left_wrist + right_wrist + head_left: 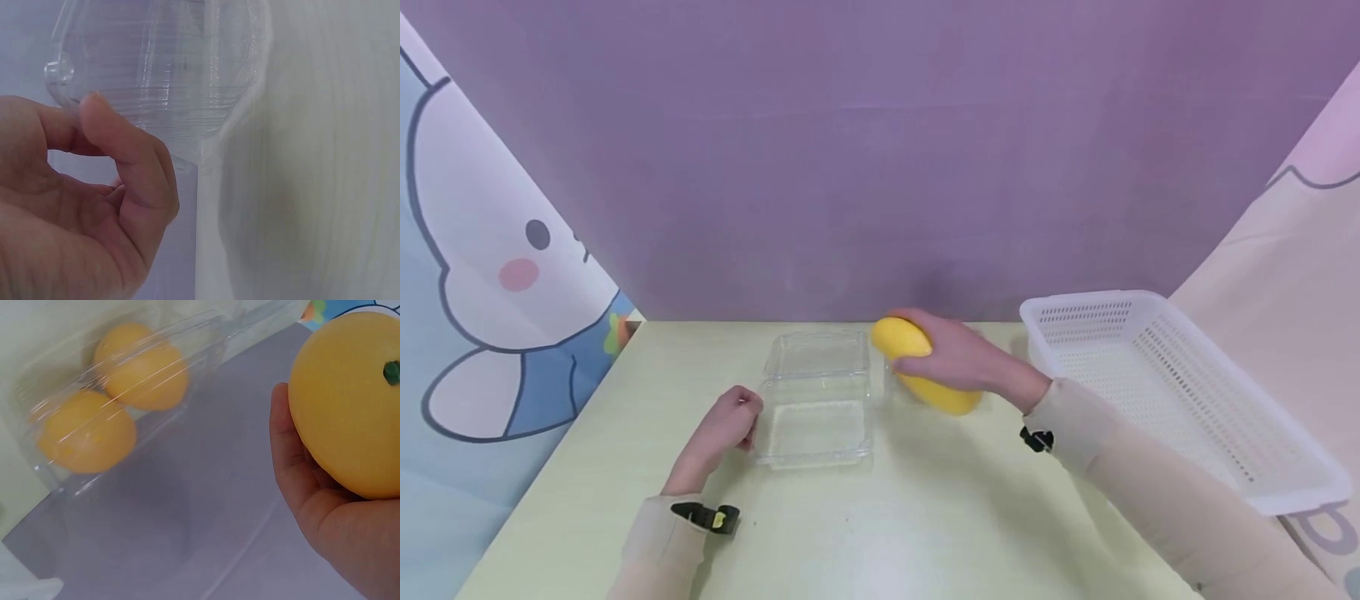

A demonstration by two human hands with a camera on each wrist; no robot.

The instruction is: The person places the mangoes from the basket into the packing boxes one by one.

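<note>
My left hand (730,421) pinches the left rim of a clear plastic clamshell box (817,429), its lid folded back toward the wall. In the left wrist view, the thumb and curled fingers (128,140) meet at the box's edge. My right hand (955,354) grips a smooth yellow mango (943,396), held tilted to the right of the box. A green stem spot marks its end in the right wrist view. Behind it, a second clear box (203,347) has two more mangoes (87,432) inside; in the head view my right hand mostly hides them.
A white perforated basket (1232,396) stands on the right, with my right forearm reaching across its near side. A purple wall (880,167) rises behind the pale table (820,542). Cartoon-printed cloth (497,333) lines both sides.
</note>
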